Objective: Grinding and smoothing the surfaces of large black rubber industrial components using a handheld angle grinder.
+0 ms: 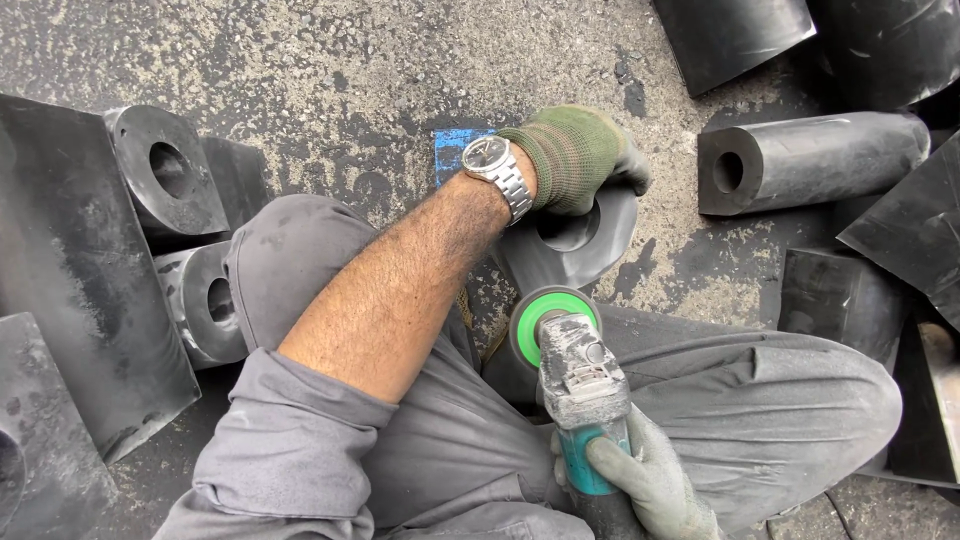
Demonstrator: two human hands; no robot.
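Observation:
My left hand (pixel 578 155), in a green knit glove with a metal wristwatch on the wrist, grips the top edge of a black rubber cylinder (pixel 585 245) with a centre hole, standing tilted on the ground between my knees. My right hand (pixel 650 480), in a grey glove, holds a dusty teal angle grinder (pixel 583 395) by its body. The grinder's green disc (pixel 527 325) sits just below the cylinder's lower edge, touching or nearly touching it.
Two black rubber cylinders (pixel 165 165) (pixel 205 300) with holes lie at the left beside large black slabs (pixel 70 270). Another long cylinder (pixel 810 160) and dark blocks (pixel 840 295) lie at the right. A blue mark (pixel 455 150) shows on the rough concrete ground.

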